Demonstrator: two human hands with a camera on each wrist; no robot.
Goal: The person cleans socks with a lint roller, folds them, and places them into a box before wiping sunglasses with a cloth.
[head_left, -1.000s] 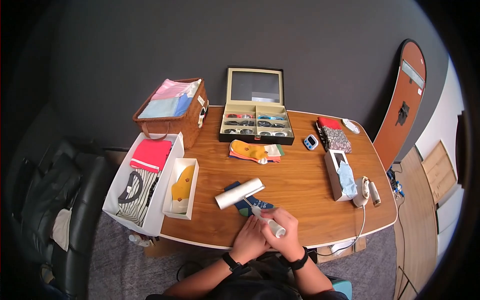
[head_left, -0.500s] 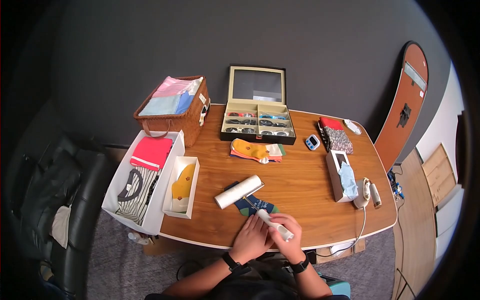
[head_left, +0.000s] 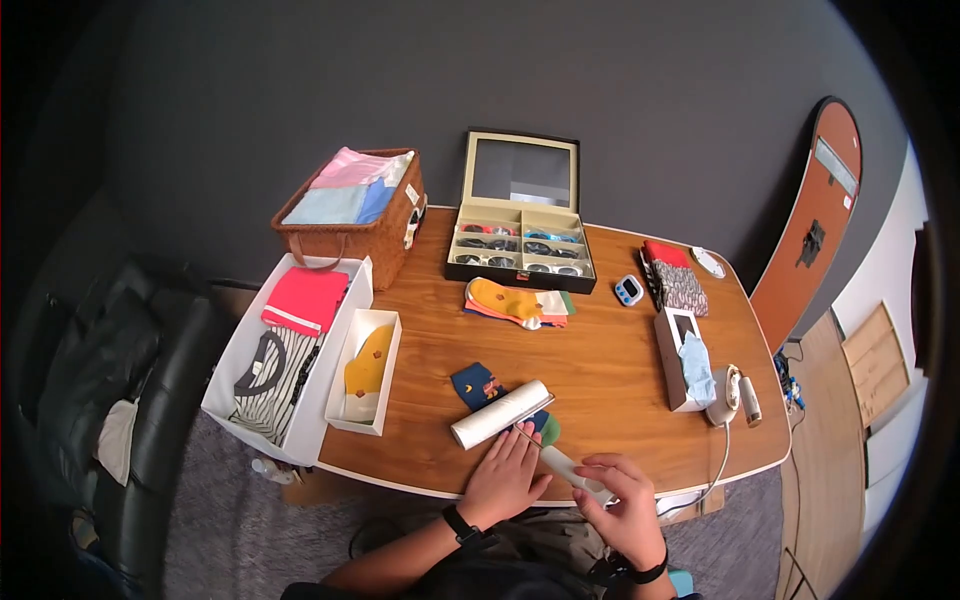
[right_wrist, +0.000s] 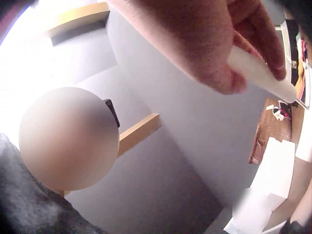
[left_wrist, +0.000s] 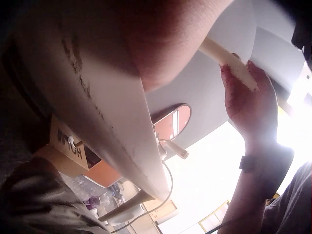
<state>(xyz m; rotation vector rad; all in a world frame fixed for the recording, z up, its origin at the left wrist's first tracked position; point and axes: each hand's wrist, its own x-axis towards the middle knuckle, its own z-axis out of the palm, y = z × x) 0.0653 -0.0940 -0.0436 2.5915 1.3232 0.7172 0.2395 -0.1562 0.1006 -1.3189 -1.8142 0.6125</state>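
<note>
A lint roller with a white roll (head_left: 503, 414) lies across a dark blue sock (head_left: 474, 384) on the table. The sock's green patch (head_left: 550, 431) shows past the roll's right end. My right hand (head_left: 627, 505) holds the roller's white handle (head_left: 570, 468) between thumb and fingers, near the front edge; the right wrist view shows the same handle (right_wrist: 258, 73) in the grip. Palm down at the table's front, my left hand (head_left: 503, 473) has its fingers stretched out, with the tips at the sock beside the roll, under the roller's metal rod.
Folded socks (head_left: 518, 303) lie before an open glasses case (head_left: 520, 275). On the left stand a white box of socks (head_left: 336, 421), a larger clothes box (head_left: 228, 408) and a wicker basket (head_left: 345, 248). A timer (head_left: 628, 290), tissue box (head_left: 672, 365) and corded device (head_left: 722, 405) sit right.
The roller has moved toward me and to the right along the sock, uncovering its far end. My right hand has drawn back and right; my left hand stays at the sock's near side.
</note>
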